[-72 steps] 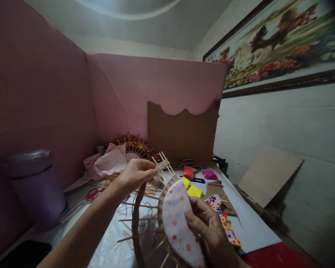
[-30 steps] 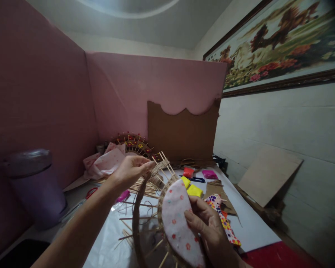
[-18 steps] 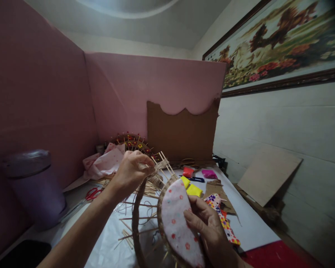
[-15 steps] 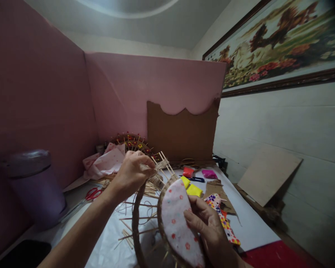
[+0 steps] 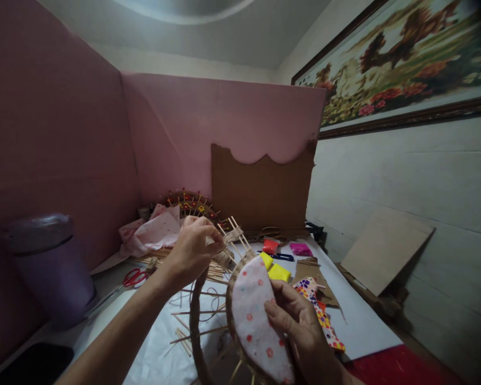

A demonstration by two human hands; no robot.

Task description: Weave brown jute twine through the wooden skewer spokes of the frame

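I hold up a round woven piece of brown twine and wooden sticks [image 5: 208, 299], with a white floral fabric disc [image 5: 252, 321] at its centre. My right hand [image 5: 300, 331] grips it from the right, fingers pressed on the fabric and rim. My left hand [image 5: 192, 248] is closed in a pinch at the top of the outer twine ring, beside the woven stick ends [image 5: 234, 232].
On the white table cover [image 5: 152, 347] lie red-handled scissors [image 5: 134, 277], loose sticks, yellow, red and magenta packets [image 5: 278, 272], floral paper strips [image 5: 320, 315] and pink cloth [image 5: 152, 232]. A purple bin [image 5: 48, 267] stands left; brown cardboard [image 5: 260, 187] leans behind.
My left hand went from reaching fingers to a tighter pinch at the top of the ring and shifted slightly down. The right hand and the piece stayed almost still.
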